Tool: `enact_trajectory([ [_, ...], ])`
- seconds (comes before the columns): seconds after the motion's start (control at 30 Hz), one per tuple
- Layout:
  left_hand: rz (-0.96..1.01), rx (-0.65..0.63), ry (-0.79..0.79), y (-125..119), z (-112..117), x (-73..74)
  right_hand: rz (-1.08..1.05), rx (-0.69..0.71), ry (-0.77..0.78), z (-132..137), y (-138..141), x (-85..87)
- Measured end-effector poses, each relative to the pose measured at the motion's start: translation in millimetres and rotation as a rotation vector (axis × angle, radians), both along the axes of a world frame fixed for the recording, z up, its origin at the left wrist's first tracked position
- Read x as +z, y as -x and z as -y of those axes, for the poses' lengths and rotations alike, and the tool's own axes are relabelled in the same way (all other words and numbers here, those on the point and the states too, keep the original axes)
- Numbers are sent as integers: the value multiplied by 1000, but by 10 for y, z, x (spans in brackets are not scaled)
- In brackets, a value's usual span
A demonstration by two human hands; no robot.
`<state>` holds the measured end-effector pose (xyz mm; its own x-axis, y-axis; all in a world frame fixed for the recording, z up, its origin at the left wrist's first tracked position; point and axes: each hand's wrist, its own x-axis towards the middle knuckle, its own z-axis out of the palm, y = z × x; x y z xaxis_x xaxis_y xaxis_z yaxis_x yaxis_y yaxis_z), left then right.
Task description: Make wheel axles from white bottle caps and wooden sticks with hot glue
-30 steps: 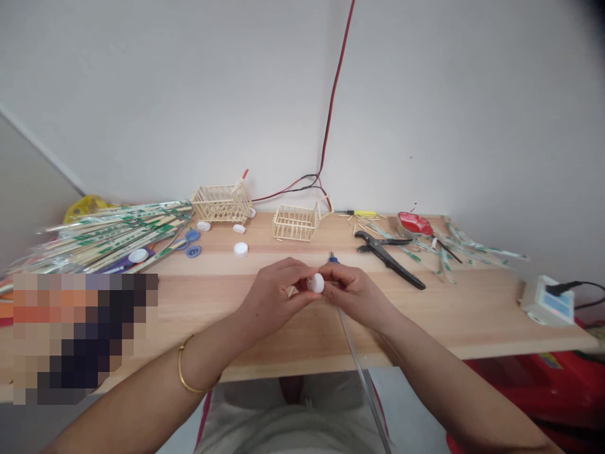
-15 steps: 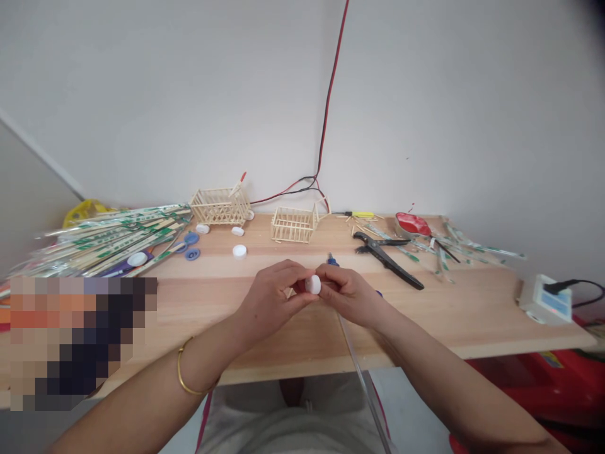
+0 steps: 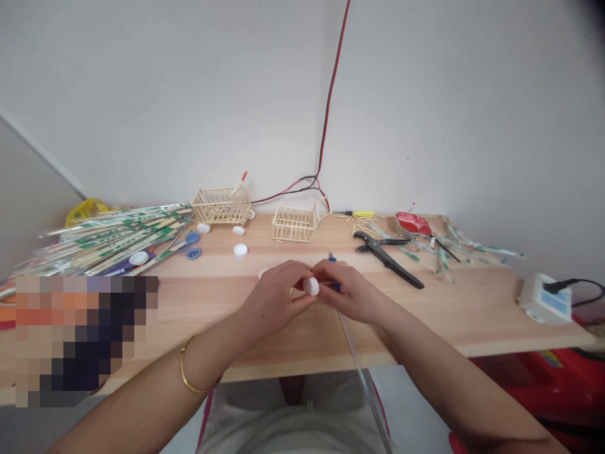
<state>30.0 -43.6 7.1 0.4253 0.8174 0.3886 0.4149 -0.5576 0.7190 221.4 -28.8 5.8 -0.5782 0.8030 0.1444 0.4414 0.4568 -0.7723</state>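
My left hand (image 3: 278, 290) pinches a white bottle cap (image 3: 311, 286) on edge between thumb and fingers. Close against it, my right hand (image 3: 347, 290) is closed around a slim tool with a blue part (image 3: 336, 287). The tool's thin shaft points at the cap; most of its handle is hidden in my palm. Just beyond my right fingers shows a blue nozzle-like tip (image 3: 332, 257). A long clear rod (image 3: 354, 353) runs from under my right hand past the table's front edge. Another white cap (image 3: 263, 273) is partly hidden behind my left hand.
Two small stick-built carts (image 3: 221, 205) (image 3: 293, 224) stand near the wall. White caps (image 3: 241, 250) and blue caps (image 3: 193, 253) lie left, beside wrapped chopsticks (image 3: 118, 236). Black cutters (image 3: 387, 258), a red dish (image 3: 413, 223) and a white plugged-in box (image 3: 546, 299) are right.
The cap has tilted and shifted slightly left. My right fingers have drawn back a little, exposing the thin shaft and blue part. A white cap behind my left hand now shows.
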Motion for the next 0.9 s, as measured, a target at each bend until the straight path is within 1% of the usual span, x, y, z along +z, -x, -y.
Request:
enact_trajectory([
  [0.17, 17, 10, 93, 3, 4, 19, -78, -7, 41, 48, 24, -10],
  [0.33, 80, -64, 149, 17, 4, 26, -116, -27, 74, 73, 44, 12],
  [0.47, 116, -72, 155, 22, 9, 26, -87, -30, 70, 77, 43, 33],
  [0.57, 106, -67, 146, 24, 12, 36, -80, -32, 73, 78, 48, 35],
  [0.73, 97, -70, 132, 28, 10, 47, -100, -37, 79, 76, 56, 21],
  [0.9, 102, -74, 116, 29, 5, 28, -109, -35, 87, 66, 51, -6],
])
